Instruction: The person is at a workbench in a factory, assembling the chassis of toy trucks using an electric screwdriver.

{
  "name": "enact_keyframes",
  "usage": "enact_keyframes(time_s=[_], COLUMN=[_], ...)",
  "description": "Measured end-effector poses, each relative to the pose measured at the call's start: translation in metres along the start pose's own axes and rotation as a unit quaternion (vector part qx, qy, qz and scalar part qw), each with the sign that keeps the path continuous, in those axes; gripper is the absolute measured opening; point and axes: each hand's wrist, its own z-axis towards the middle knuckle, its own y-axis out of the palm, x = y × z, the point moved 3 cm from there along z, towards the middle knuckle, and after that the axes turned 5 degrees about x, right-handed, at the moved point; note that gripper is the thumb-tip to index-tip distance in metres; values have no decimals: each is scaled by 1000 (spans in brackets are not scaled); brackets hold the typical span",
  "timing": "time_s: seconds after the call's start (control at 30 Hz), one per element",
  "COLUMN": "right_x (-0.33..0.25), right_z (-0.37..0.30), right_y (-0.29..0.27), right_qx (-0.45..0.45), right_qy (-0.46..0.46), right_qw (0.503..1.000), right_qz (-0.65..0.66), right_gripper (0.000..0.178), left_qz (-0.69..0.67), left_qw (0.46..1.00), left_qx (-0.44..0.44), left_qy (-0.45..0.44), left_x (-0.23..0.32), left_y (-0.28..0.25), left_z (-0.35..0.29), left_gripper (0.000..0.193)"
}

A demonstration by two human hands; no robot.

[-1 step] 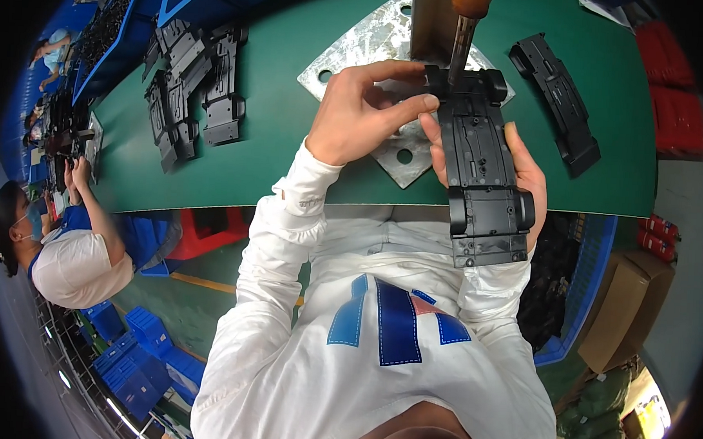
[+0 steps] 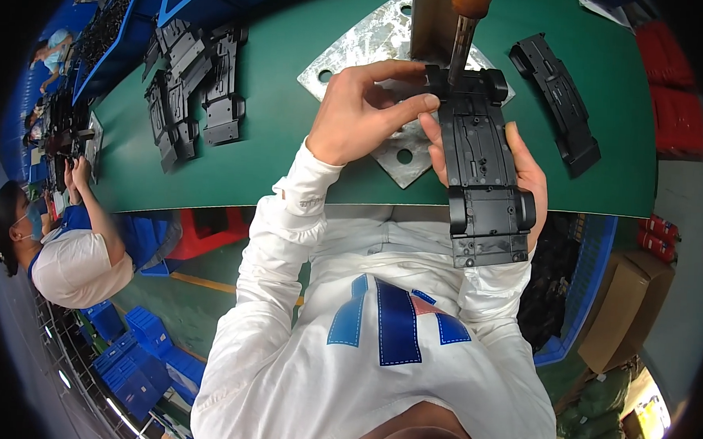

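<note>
A long black plastic toy-car chassis [image 2: 482, 151] with wheel-like rounded parts at its corners is held tilted over the near edge of the green table. My right hand [image 2: 526, 168] grips it from beneath, fingers showing along both sides. At its far left corner, my left hand [image 2: 352, 110] has thumb and forefinger closed around the edge; whether a small part is between them is hidden. The metal shaft of a screwdriver [image 2: 462, 40] with an orange handle comes down onto the far end of the chassis. Its tip is hard to make out.
A metal base plate [image 2: 351, 43] with holes lies under my hands. Several black chassis pieces [image 2: 224, 84] lie at left, another chassis [image 2: 557, 103] at right. Blue bins [image 2: 128, 33] stand at far left. Beside my right side are a blue crate [image 2: 588, 285] and a cardboard box [image 2: 626, 310]. A co-worker [image 2: 76, 247] sits at left.
</note>
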Motion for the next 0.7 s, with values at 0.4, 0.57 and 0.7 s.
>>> enact_keyframes(time_s=[0.4,0.57,0.7], right_x=[-4,-3,-2], right_z=[3,3,3], right_y=[0,0,1], right_qx=[-43,-36,-40], right_qy=[66,65,59], right_qw=[997,997,997], right_qz=[24,34,27], right_gripper=[64,64,64], left_qz=[-2,2,-5], left_qw=[999,1000,1000], left_qx=[19,12,15], left_qy=[-36,-20,-15], left_x=[1,2,1], left_y=[-1,0,1], left_z=[1,1,1], left_gripper=[51,44,44])
